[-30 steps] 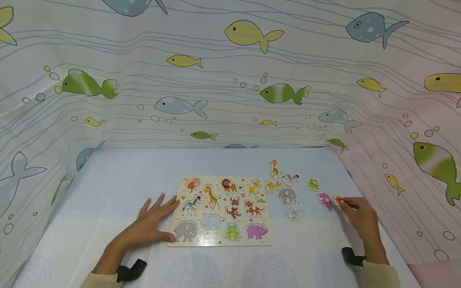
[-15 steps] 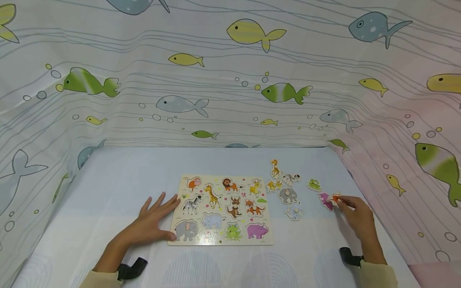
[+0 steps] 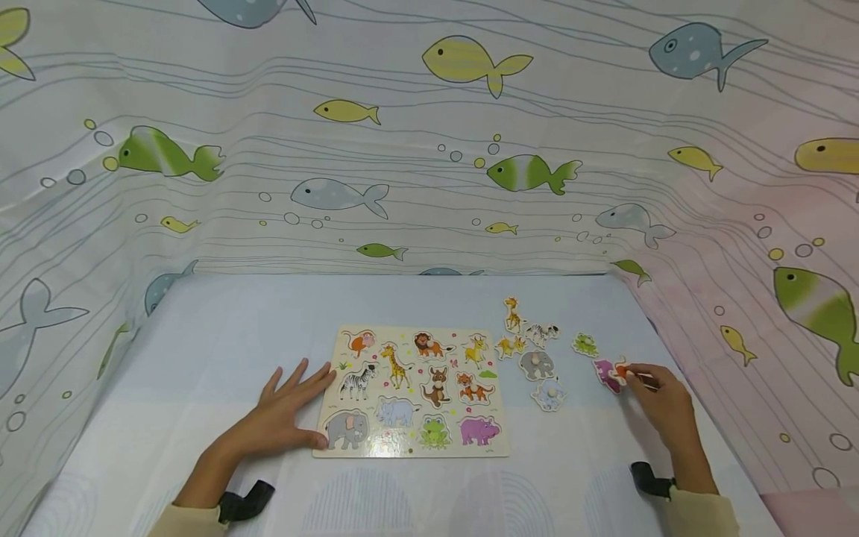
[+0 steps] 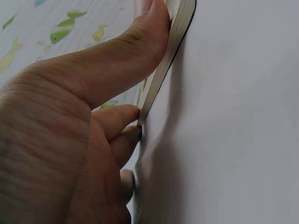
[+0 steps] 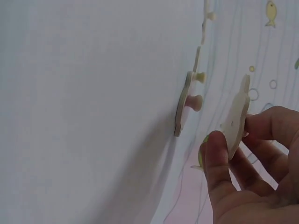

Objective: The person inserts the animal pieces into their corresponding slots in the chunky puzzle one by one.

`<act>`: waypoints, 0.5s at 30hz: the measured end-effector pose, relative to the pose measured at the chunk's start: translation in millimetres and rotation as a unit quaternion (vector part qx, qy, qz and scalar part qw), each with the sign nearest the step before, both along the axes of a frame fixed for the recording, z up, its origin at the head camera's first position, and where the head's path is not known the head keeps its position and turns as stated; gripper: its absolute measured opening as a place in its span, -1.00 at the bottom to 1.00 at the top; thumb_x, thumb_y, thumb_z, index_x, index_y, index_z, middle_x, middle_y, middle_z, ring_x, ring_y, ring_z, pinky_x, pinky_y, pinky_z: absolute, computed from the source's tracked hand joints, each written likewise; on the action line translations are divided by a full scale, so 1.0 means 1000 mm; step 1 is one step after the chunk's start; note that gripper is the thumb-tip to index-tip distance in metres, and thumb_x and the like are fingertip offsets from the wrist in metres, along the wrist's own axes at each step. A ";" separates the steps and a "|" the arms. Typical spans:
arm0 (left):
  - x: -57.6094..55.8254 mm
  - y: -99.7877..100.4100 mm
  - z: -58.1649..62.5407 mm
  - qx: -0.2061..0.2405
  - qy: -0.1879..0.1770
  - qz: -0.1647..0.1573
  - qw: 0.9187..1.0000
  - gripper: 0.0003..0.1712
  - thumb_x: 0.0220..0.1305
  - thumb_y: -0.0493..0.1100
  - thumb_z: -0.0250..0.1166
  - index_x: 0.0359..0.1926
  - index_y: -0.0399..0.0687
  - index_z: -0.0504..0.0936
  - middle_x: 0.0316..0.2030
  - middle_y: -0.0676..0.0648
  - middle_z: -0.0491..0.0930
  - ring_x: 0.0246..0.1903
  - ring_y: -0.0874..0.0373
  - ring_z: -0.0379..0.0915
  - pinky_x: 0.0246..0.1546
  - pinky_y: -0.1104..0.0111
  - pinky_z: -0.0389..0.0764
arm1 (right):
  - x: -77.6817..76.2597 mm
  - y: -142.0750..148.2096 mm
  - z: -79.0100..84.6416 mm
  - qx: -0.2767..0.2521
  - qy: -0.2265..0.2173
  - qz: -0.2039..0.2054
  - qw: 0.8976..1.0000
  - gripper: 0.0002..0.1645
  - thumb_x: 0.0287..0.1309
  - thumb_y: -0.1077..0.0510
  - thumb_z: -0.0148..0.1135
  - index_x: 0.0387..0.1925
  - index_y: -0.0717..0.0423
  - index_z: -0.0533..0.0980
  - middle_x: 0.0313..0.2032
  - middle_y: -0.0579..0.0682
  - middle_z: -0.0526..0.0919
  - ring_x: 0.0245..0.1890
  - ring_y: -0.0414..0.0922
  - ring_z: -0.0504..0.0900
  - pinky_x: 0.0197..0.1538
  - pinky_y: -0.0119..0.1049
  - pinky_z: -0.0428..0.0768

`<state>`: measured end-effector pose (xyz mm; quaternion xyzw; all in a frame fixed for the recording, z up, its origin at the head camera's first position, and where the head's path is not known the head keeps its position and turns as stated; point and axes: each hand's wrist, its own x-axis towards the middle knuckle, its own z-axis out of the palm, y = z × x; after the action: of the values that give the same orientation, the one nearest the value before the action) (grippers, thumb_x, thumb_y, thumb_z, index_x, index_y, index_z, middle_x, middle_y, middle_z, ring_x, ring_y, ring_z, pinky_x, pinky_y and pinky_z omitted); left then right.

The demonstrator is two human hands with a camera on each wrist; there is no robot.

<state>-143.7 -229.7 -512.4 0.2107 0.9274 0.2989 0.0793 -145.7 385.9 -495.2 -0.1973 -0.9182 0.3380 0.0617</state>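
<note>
My left hand (image 3: 282, 412) lies spread at the left side of the animal puzzle board (image 3: 411, 452), its thumb on the lower left corner and fingertips at the edge. In the left wrist view, the thumb bends over the board's wooden edge (image 4: 172, 53). My right hand (image 3: 664, 406) pinches an orange monkey puzzle piece (image 3: 621, 370), raised off the table. Its bare wooden back (image 5: 237, 121) shows in the right wrist view, between thumb and fingers. A purple hippo piece (image 3: 607, 376) lies just left of it, partly overlapped in the head view.
Between board and right hand lie loose knobbed pieces: a giraffe (image 3: 512, 315), a zebra (image 3: 542, 333), a horned yellow animal (image 3: 510, 346), a grey elephant (image 3: 537, 365), a pale blue animal (image 3: 549, 395) and a frog (image 3: 584, 344). Fish-print cloth (image 3: 436, 224) hangs around the table.
My right hand has moved slightly left with the monkey piece, which now overlaps the hippo piece in the head view. The left hand has stayed at the board.
</note>
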 end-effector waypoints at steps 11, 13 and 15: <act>-0.001 -0.003 -0.003 0.001 0.010 -0.006 1.000 0.31 -0.27 0.40 0.51 0.50 -0.02 0.27 0.51 -0.20 0.17 0.52 -0.45 -0.24 0.42 -0.34 -0.38 | 0.000 -0.001 0.002 0.004 0.018 0.013 1.000 -0.57 0.43 -0.06 0.11 0.06 0.20 0.51 0.08 0.23 0.55 0.01 0.10 0.57 -0.38 -0.58 0.49; -0.001 -0.003 -0.004 0.001 0.014 -0.009 1.000 0.30 -0.27 0.40 0.51 0.50 -0.02 0.27 0.51 -0.21 0.18 0.51 -0.46 -0.23 0.42 -0.34 -0.37 | 0.001 -0.001 0.003 0.005 0.023 0.004 1.000 -0.52 0.40 -0.14 0.13 0.02 0.19 0.53 0.02 0.21 0.60 -0.09 -0.03 0.57 -0.41 -0.55 0.48; -0.001 -0.003 -0.003 0.002 0.015 -0.010 1.000 0.30 -0.27 0.40 0.51 0.50 -0.02 0.27 0.51 -0.21 0.18 0.51 -0.46 -0.22 0.42 -0.34 -0.37 | 0.002 -0.001 0.004 0.007 0.023 -0.002 1.000 -0.47 0.38 -0.21 0.12 0.01 0.16 0.55 -0.03 0.17 0.64 -0.18 -0.17 0.54 -0.41 -0.52 0.49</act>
<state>-144.5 -232.8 -515.7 0.2246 0.9256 0.2970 0.0683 -144.0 384.6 -491.6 -0.1908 -0.9186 0.3356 0.0843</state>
